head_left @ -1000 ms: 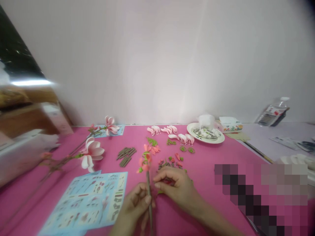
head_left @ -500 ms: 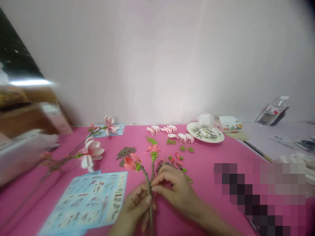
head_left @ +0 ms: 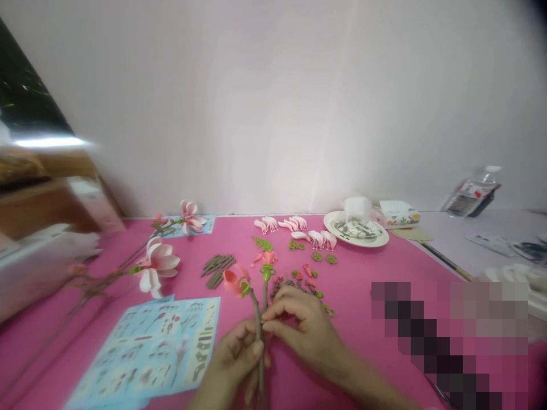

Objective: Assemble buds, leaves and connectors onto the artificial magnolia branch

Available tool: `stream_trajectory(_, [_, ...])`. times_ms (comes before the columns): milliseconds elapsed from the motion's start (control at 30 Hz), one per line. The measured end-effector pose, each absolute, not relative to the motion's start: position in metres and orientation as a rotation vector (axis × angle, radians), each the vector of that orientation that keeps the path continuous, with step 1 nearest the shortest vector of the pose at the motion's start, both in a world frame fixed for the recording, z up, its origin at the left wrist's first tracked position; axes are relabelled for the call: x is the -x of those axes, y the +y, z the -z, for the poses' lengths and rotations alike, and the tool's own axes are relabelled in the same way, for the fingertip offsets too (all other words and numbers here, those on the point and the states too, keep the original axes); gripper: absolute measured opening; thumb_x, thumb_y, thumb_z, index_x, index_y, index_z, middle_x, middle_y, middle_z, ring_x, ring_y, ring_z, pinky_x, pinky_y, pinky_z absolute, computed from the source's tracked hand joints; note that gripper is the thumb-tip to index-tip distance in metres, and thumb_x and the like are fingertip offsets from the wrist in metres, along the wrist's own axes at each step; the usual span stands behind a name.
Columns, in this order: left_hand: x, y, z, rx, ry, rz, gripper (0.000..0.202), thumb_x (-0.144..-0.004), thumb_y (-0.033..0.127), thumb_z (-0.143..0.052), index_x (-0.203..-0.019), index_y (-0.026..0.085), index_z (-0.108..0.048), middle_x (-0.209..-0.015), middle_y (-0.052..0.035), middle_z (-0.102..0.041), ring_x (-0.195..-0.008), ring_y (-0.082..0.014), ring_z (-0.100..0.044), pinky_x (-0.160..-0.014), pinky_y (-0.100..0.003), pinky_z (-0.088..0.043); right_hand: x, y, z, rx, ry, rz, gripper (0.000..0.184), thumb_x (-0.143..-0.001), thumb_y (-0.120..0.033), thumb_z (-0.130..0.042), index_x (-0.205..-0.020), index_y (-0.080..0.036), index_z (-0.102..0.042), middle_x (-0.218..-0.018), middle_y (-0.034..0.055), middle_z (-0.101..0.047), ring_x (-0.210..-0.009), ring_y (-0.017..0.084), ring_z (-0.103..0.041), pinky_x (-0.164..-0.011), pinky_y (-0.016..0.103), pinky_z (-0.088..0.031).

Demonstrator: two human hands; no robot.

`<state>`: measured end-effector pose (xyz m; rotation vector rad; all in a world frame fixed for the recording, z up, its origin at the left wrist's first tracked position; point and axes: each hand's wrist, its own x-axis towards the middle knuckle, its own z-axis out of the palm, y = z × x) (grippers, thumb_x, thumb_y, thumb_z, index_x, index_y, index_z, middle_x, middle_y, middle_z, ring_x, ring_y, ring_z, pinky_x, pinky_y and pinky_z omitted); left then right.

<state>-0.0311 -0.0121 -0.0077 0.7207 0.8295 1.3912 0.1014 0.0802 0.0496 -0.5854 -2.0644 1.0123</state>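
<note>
From the head view, the only writing in sight is on a pale blue printed sheet [head_left: 145, 347] at the front of the table [head_left: 354, 273], and it is too small to read. So is the print on a plastic bottle [head_left: 472, 192] and on a floral tissue box [head_left: 397, 214] at the far right.

Both forearms reach in from the bottom edge. The left hand [head_left: 235, 359] grips a brown wrapped stem [head_left: 258, 347] upright, its fingers [head_left: 252, 348] curled closely around it. The right hand [head_left: 303, 333] comes in from the side, palm down, its fingers [head_left: 282, 310] arched over and closed in a narrow pinch on the stem, where a thinner green-tipped branch [head_left: 265, 290] joins it. A coral-pink flower [head_left: 233, 283] with a green calyx tilts up and left from the top of the stem, above the pink-covered table and just beside that branch.

Small coral petals and green leaves [head_left: 299, 279] lie just beyond the right hand, near a bundle of brown twig pieces [head_left: 217, 270]. Rows of pale pink petals [head_left: 290, 225] run along the far edge, next to a white plate [head_left: 378, 242]. Two finished pale pink magnolia blooms [head_left: 158, 265] lie on the left, and a pixelated patch covers the lower right
</note>
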Motion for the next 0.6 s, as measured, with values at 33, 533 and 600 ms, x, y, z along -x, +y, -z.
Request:
stream_trajectory(33, [0.032,-0.012,0.008,-0.725,0.825,-1.386,0.015,-0.082,0.033,-0.064,-0.080,0.019,-0.058,-0.038,0.0117,-0.043,-0.024,-0.0014,-0.028,-0.027,-0.011,-0.027,-0.102,0.080,-0.049,0.581,-2.071,-1.007,0.013,-0.072,-0.003,-0.070,-0.072,-0.016,-0.070,-0.071,-0.0005,-0.059,-0.069,0.012,-0.056,-0.064,0.023,-0.043])
stream_trajectory(533, [0.033,-0.015,0.003,-0.653,0.815,-1.379,0.018,-0.076,0.030,-0.070,-0.080,0.018,-0.058,-0.058,0.0053,-0.062,-0.025,0.0016,-0.027,-0.030,-0.013,-0.023,-0.101,0.074,-0.047,0.430,-2.112,-0.772,0.010,-0.080,-0.008,-0.061,-0.079,-0.014,-0.069,-0.072,0.0035,-0.060,-0.072,0.014,-0.056,-0.066,0.025,-0.043])
stream_trajectory(600, [0.031,-0.014,-0.002,-0.624,0.823,-1.391,0.020,-0.073,0.029,-0.074,-0.080,0.018,-0.060,-0.064,0.0031,-0.064,-0.034,-0.0004,-0.038,-0.037,-0.013,-0.030,-0.100,0.073,-0.046,0.413,-2.112,-0.779,0.011,-0.081,-0.007,-0.059,-0.080,-0.014,-0.068,-0.073,0.0036,-0.060,-0.072,0.014,-0.056,-0.065,0.025,-0.043])
